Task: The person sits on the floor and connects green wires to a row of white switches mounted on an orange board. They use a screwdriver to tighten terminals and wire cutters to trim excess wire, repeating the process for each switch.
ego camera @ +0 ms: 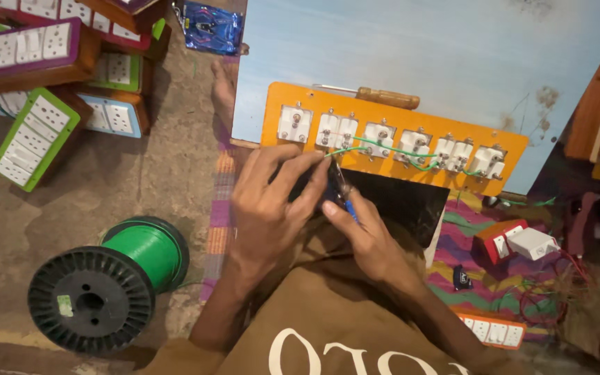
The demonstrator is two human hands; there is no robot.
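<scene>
We see our left hand (272,198) curled over the lower edge of a long orange board (392,135) fitted with white switch and socket backs, fingers pinching a thin green wire (383,147). Our right hand (362,232) grips small blue-handled pliers (340,194) beside it. A black spool of green wire (109,281) lies on the floor at left; a wooden-handled screwdriver (376,96) rests above the board on a pale blue sheet (418,48).

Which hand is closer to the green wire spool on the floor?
Left. The left hand is right of the green wire spool and above it in the picture; the right hand lies farther right.
</scene>
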